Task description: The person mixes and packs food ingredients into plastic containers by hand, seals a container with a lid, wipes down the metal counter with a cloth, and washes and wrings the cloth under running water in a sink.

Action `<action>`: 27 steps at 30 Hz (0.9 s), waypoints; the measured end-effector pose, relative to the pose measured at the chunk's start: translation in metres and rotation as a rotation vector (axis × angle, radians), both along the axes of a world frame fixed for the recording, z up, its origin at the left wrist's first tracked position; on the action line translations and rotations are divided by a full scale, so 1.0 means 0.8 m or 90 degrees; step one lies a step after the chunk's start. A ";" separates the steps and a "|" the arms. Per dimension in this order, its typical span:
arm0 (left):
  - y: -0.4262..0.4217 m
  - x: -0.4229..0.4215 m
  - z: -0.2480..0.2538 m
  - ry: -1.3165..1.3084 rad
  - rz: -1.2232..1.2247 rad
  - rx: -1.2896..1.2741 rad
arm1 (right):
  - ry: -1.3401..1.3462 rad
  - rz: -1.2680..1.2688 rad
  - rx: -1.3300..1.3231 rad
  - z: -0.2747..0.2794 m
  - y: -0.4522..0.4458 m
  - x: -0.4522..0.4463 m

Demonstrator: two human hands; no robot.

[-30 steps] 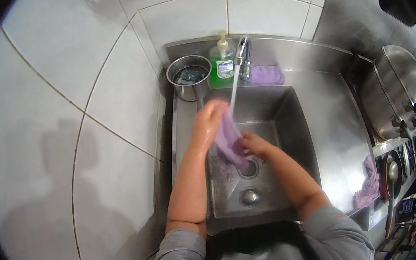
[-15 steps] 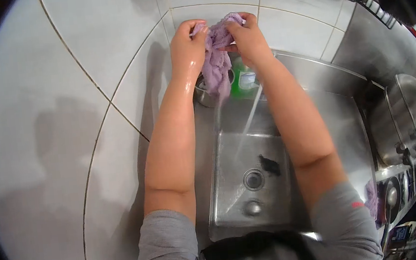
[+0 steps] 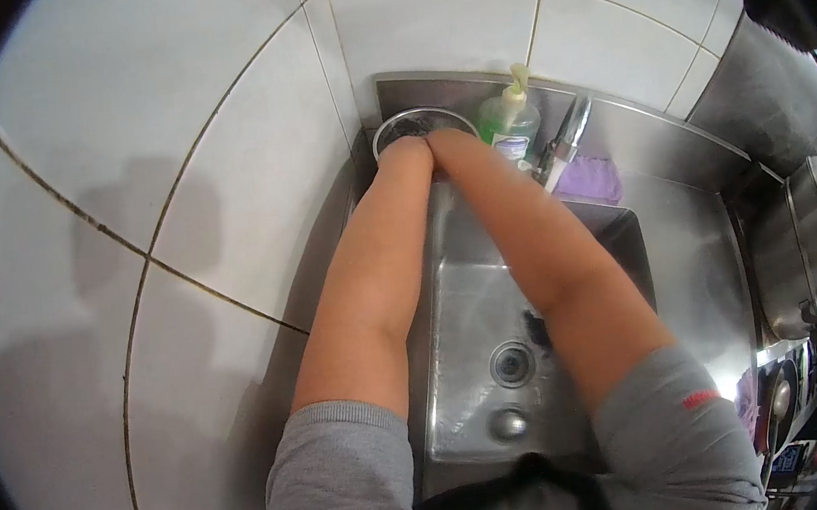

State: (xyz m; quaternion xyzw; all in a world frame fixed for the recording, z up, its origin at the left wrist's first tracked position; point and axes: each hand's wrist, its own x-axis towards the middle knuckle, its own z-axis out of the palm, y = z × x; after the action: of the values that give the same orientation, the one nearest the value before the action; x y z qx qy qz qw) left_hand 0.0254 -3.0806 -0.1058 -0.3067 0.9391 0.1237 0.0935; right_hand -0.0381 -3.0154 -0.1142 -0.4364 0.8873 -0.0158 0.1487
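Both arms reach forward over the sink (image 3: 487, 405) to a round metal pot (image 3: 422, 114) at its back left corner. My left hand (image 3: 405, 149) is at the front rim of the pot, with its fingers hidden. Beside it, touching, is my right hand (image 3: 450, 143), whose fingers are out of sight too. The purple cloth that was in my hands cannot be seen. Just right of the pot stands a pump bottle of green soap (image 3: 511, 119), and next to it the faucet (image 3: 567, 141).
A folded purple cloth (image 3: 590, 179) lies behind the sink, right of the faucet. Large metal pots (image 3: 801, 247) stand at the right, near a stove with a ladle (image 3: 782, 400). Another purple cloth (image 3: 745, 400) is at the counter's right edge. Tiled wall rises at the left.
My hands rinsed the purple cloth under the running water, lifted it up above the soap bottle, then came down to the metal pot. The cloth has gone out of sight. The view has shifted.
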 end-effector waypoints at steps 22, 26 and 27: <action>-0.003 0.043 0.086 0.426 -0.062 -0.102 | 0.201 0.045 -0.204 0.122 0.016 0.019; 0.019 0.037 0.048 0.039 -0.046 -0.085 | 0.092 0.023 0.013 0.029 -0.009 0.003; 0.019 0.032 0.038 -0.057 -0.044 -0.099 | 0.023 -0.054 0.032 0.036 -0.001 0.025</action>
State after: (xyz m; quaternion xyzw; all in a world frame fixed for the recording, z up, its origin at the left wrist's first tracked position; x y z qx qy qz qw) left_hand 0.0513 -3.0653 -0.0756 -0.2856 0.9508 0.0334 0.1154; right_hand -0.0183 -3.0159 -0.0855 -0.3950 0.9075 0.0082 0.1426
